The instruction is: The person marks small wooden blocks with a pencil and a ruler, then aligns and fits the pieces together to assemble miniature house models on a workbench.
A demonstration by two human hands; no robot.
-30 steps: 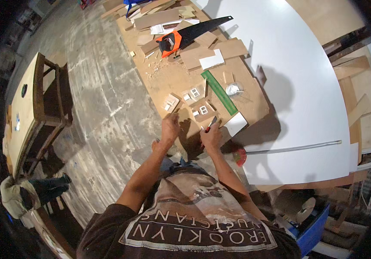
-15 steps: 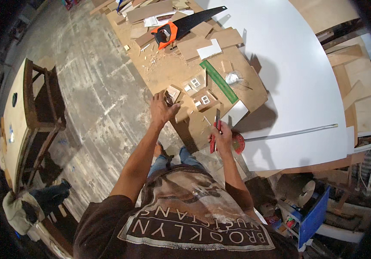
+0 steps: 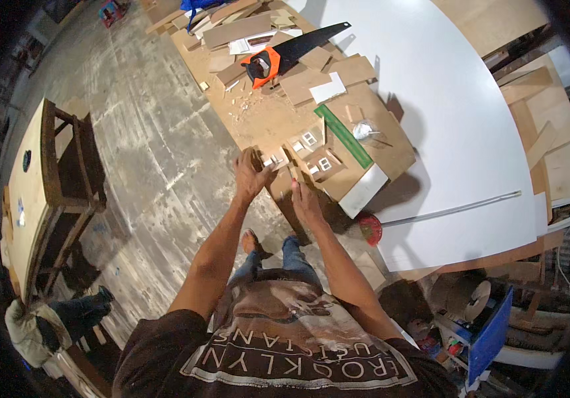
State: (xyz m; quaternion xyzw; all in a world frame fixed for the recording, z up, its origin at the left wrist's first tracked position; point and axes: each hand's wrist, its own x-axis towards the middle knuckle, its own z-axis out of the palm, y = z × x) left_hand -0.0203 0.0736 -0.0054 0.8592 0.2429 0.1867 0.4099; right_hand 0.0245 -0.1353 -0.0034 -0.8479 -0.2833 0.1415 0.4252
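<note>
My left hand [image 3: 250, 178] grips a small wooden model piece [image 3: 276, 160] with white trim by its left side, at the near edge of the brown work board [image 3: 252, 126]. My right hand [image 3: 307, 204] is closed around a red-handled cutter [image 3: 293, 183]. Its tip is close to that piece, but whether they touch I cannot tell; most of the cutter is hidden by my fingers. Just right of the tip sit two more small wooden models with white windows, a nearer one [image 3: 323, 164] and a farther one [image 3: 306, 140].
Beyond them lie a green ruler [image 3: 345, 137], a plastic-wrapped white thing [image 3: 363, 130], an orange-handled saw [image 3: 263, 66] and wood offcuts [image 3: 238, 32]. A large white sheet [image 3: 444, 132] carries a metal rod [image 3: 454, 207] and a red disc [image 3: 370, 229]. A wooden table [image 3: 33, 179] stands left.
My right hand has moved left with the cutter, toward the small model piece. That piece now shows its white trim beside my left fingers. The view has shifted slightly.
</note>
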